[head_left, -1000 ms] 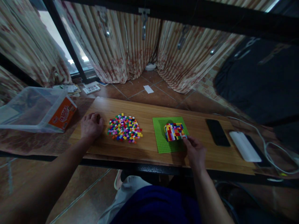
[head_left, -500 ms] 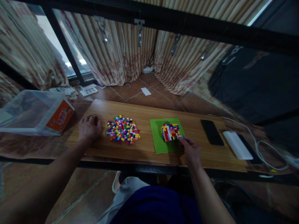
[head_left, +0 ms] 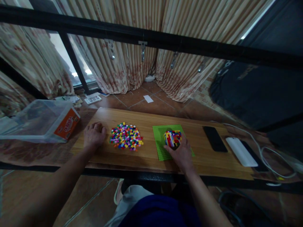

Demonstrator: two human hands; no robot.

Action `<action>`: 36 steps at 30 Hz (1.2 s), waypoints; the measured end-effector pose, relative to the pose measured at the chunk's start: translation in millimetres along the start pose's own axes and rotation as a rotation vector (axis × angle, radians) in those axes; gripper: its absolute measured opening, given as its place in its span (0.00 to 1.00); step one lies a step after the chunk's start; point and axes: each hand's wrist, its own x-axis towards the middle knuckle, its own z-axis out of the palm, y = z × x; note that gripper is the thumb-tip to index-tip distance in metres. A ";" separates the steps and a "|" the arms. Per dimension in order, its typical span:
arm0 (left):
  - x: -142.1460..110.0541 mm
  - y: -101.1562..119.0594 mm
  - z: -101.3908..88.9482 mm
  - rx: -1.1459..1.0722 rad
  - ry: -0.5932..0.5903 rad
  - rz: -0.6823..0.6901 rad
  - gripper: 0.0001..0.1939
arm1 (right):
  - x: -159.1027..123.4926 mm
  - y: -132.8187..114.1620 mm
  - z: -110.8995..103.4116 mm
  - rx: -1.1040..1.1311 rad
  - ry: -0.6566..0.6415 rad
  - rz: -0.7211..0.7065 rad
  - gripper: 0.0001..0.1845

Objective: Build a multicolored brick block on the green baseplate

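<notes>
My right hand [head_left: 183,154] is closed around the near side of a model built of multicoloured toy bricks [head_left: 172,138], its thumb at the near left and its fingers at the right. Beneath the model lies a green studded baseplate [head_left: 162,154]. My left hand [head_left: 94,135] rests on the wooden board with its fingers curled under; whatever they may hold is hidden. Just to the right of it, a pile of small loose toy bricks [head_left: 126,136] in many colours is spread on the board.
A clear plastic bin [head_left: 42,119] with an orange label stands at the far left. Right of the baseplate lie a black phone [head_left: 215,138], a white oblong device [head_left: 240,151] and a white cable [head_left: 262,151]. A black metal bar [head_left: 151,36] crosses above the wooden board [head_left: 142,164].
My right hand has shifted left and turned, from a pinch at the model's right corner to a grasp around its near side. The whole view has tilted up slightly. My left hand stays by the pile.
</notes>
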 end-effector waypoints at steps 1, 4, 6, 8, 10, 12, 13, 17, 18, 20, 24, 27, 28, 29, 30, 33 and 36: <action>0.1 -0.2 0.2 0.004 0.005 -0.003 0.21 | 0.7 -1.1 4.1 -0.017 -0.006 -0.003 0.56; -0.1 -0.3 0.7 0.020 0.010 -0.017 0.20 | 4.8 3.6 9.5 -0.039 -0.030 -0.013 0.53; -0.7 0.4 0.5 0.031 0.006 -0.012 0.20 | 10.4 10.9 7.8 -0.040 -0.074 -0.031 0.53; -1.7 1.9 -0.1 0.043 0.004 -0.007 0.21 | 18.4 19.0 4.4 -0.037 -0.135 -0.052 0.54; -2.6 3.6 -1.1 0.060 -0.004 -0.001 0.21 | 27.8 26.7 0.9 -0.021 -0.202 -0.085 0.53; -3.4 5.2 -2.0 0.072 -0.016 0.011 0.20 | 37.1 33.2 -1.7 0.006 -0.253 -0.137 0.53; -3.6 5.8 -2.3 0.075 -0.020 0.013 0.20 | 41.1 36.0 -2.7 0.018 -0.273 -0.165 0.53; -4.3 5.9 -0.9 0.064 -0.008 0.004 0.19 | 50.0 39.6 -7.1 0.004 -0.338 -0.263 0.53; -4.4 5.5 -0.1 0.059 -0.003 0.005 0.19 | 49.4 36.9 -8.1 -0.029 -0.328 -0.285 0.52; -4.6 4.3 1.8 0.050 0.007 0.009 0.19 | 43.5 25.2 -8.7 -0.104 -0.249 -0.326 0.47; -4.5 1.7 4.2 0.037 0.024 0.006 0.17 | 13.5 -21.5 4.8 -0.013 -0.095 -0.369 0.24; -4.3 0.6 4.2 0.032 0.024 0.011 0.16 | -11.9 -58.6 28.6 0.109 -0.307 -0.383 0.16; -4.2 0.3 3.9 0.034 0.023 0.012 0.16 | -17.8 -67.8 37.2 0.116 -0.351 -0.370 0.15; -4.2 0.1 3.6 0.037 0.022 0.013 0.16 | -21.9 -74.9 45.2 0.119 -0.383 -0.357 0.15; -4.2 -0.2 3.3 0.041 0.021 0.014 0.17 | -24.2 -80.1 52.1 0.113 -0.405 -0.346 0.14; -4.2 -0.9 2.8 0.047 0.022 0.026 0.18 | -23.0 -86.4 64.5 0.071 -0.432 -0.318 0.13; -4.1 -1.5 2.8 0.044 0.030 0.023 0.18 | -18.8 -87.1 66.9 0.044 -0.447 -0.311 0.10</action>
